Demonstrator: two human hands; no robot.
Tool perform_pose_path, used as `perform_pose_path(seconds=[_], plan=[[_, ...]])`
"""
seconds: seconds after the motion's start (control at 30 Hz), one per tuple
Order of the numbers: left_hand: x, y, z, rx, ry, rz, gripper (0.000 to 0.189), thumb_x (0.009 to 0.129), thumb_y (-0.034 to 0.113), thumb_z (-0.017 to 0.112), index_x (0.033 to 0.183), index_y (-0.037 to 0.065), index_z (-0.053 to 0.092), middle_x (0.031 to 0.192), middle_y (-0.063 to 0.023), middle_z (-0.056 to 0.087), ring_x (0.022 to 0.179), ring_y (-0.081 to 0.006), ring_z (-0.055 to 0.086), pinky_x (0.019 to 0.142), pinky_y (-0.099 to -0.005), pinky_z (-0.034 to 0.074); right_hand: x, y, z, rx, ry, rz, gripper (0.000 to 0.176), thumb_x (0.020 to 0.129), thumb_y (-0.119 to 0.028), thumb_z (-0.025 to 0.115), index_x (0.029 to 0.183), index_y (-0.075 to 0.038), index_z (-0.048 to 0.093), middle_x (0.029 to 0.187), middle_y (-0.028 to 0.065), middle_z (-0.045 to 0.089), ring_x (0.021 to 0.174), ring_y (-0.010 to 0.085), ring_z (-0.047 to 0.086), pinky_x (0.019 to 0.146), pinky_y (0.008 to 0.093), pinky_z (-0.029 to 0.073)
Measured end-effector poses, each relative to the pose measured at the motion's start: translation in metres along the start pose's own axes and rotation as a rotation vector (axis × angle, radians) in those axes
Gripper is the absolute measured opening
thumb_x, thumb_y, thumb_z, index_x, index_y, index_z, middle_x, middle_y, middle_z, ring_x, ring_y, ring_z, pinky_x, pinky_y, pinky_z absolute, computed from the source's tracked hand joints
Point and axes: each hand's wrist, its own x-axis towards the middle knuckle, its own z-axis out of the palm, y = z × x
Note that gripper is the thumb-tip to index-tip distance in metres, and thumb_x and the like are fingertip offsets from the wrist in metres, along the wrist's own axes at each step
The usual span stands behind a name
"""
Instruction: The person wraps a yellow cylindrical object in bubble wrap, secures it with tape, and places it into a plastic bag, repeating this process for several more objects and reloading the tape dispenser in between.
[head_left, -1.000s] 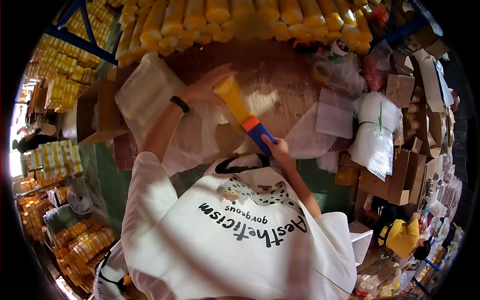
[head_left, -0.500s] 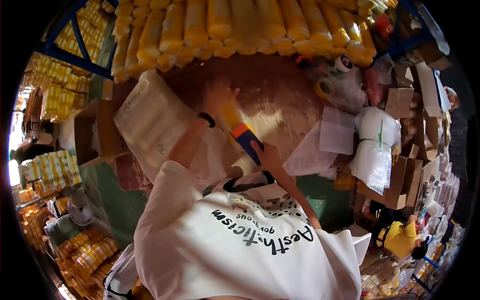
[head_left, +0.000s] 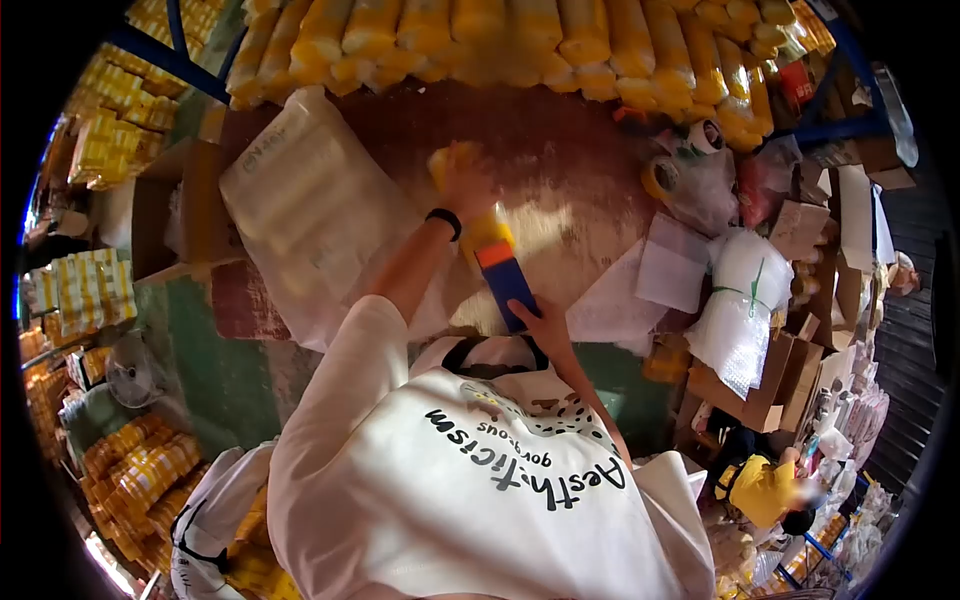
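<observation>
On the worn reddish tabletop (head_left: pixel 570 220), my left hand (head_left: pixel 468 188), with a black band at its wrist, lies closed over a yellow bundle (head_left: pixel 490 226). Yellow shows beyond the fingers and below the palm; the fingers are partly smeared by motion. My right hand (head_left: pixel 538 318) grips the near end of a long dark-blue block with an orange end (head_left: pixel 505 290). That orange end touches or overlaps the lower end of the bundle. Left of my left hand lies a large sheet of whitish plastic wrap (head_left: pixel 310 200), reaching to the near table edge.
Yellow-wrapped rolls (head_left: pixel 480 40) are stacked along the far side. Tape rolls (head_left: pixel 660 175), clear sheets (head_left: pixel 672 262) and a tied bubble-wrap bundle (head_left: pixel 745 290) lie at right. An open carton (head_left: pixel 185 215) stands at left. A person in yellow (head_left: pixel 760 490) is at lower right.
My left hand has moved slightly right and now lies over the yellow bundle. My right hand still holds the blue block, which stands more upright in view. The head view has shifted a little.
</observation>
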Motion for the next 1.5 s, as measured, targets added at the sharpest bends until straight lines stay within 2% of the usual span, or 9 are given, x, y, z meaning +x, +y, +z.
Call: perform_pose_path(seconds=[0.33,0.43,0.53,0.63,0.83,1.03,1.27,1.4,1.5], plan=[[0.004,0.002,0.004,-0.04,0.018,-0.014,0.034,0.089,0.03,0.048,0.113,0.016,0.066,0.132,-0.0015,0.055,0.137,-0.0176,0.033,0.116,-0.051,0.002,-0.021,0.047,0.003,-0.166,0.114,0.036,0.048,0.081,-0.05,0.067,0.086,-0.002,0.066,0.067,0.0176,0.061,0.063,0.0324,0.063,0.059,0.0397,0.047],[-0.001,-0.008,0.02,-0.072,0.206,0.098,0.035,0.085,0.02,0.053,0.119,0.015,0.062,0.137,-0.0028,0.05,0.135,-0.0186,0.035,0.114,-0.0529,0.012,-0.016,0.055,0.005,-0.164,0.118,-0.018,0.046,0.083,-0.045,0.067,0.084,0.001,0.063,0.061,0.0122,0.057,0.056,0.0185,0.055,0.056,0.0356,0.044],[-0.035,-0.013,-0.003,-0.424,-0.039,0.476,0.049,0.081,0.01,0.056,0.13,0.015,0.051,0.142,-0.0031,0.044,0.133,-0.0217,0.038,0.111,-0.0513,0.022,-0.018,0.049,0.0,-0.15,0.107,-0.024,0.046,0.082,-0.045,0.068,0.085,0.0,0.063,0.062,0.0131,0.058,0.056,0.0197,0.056,0.057,0.0354,0.044],[-0.073,0.006,-0.03,0.144,-0.21,0.793,0.058,0.081,0.007,0.055,0.137,0.016,0.041,0.142,-0.0058,0.041,0.131,-0.0261,0.039,0.111,-0.0475,0.027,-0.02,0.048,-0.005,-0.071,0.104,-0.047,0.046,0.082,-0.045,0.069,0.085,0.0,0.064,0.063,0.0101,0.058,0.056,0.0162,0.054,0.057,0.0344,0.044],[-0.044,0.024,0.007,0.303,-0.088,0.992,0.062,0.079,0.02,0.063,0.135,0.012,0.041,0.13,-0.0095,0.048,0.126,-0.0289,0.042,0.109,-0.0458,0.03,-0.017,0.062,-0.033,0.057,0.073,0.037,0.047,0.08,-0.047,0.069,0.087,-0.001,0.065,0.064,0.01,0.062,0.057,0.0195,0.058,0.058,0.0339,0.046],[-0.054,0.091,-0.099,-0.332,-0.408,0.669,0.094,0.047,0.032,0.086,0.128,0.007,0.046,0.123,-0.0133,0.051,0.12,-0.0328,0.046,0.104,-0.04,0.037,-0.06,0.027,-0.113,0.283,0.047,-0.123,0.025,0.082,-0.023,0.073,0.088,0.0,0.067,0.071,0.0015,0.063,0.066,0.0063,0.054,0.059,0.0246,0.044],[-0.064,0.059,-0.06,-1.048,-0.356,0.501,0.089,0.062,0.031,0.087,0.134,0.007,0.041,0.128,-0.01,0.048,0.118,-0.0251,0.049,0.102,-0.0357,0.038,-0.04,-0.074,-0.128,0.499,-0.031,-0.243,0.03,0.086,-0.028,0.07,0.089,0.001,0.062,0.08,0.0042,0.065,0.068,0.0097,0.059,0.06,0.0223,0.045],[-0.098,0.056,-0.07,-1.131,0.193,0.185,0.077,0.063,0.024,0.084,0.126,0.006,0.044,0.124,-0.0124,0.048,0.118,-0.0308,0.045,0.101,-0.0392,0.037,-0.012,-0.069,-0.119,0.584,0.057,-0.2,0.031,0.086,-0.032,0.068,0.09,-0.001,0.064,0.078,0.005,0.065,0.065,0.0111,0.059,0.059,0.0231,0.044],[-0.134,0.072,-0.082,-0.688,0.528,0.153,0.064,0.064,0.023,0.082,0.117,0.007,0.048,0.117,-0.0135,0.049,0.114,-0.0323,0.047,0.099,-0.0413,0.038,-0.025,-0.107,-0.118,0.619,0.072,-0.084,0.032,0.086,-0.033,0.068,0.092,-0.002,0.065,0.078,0.0029,0.065,0.07,0.0103,0.059,0.064,0.022,0.043]])
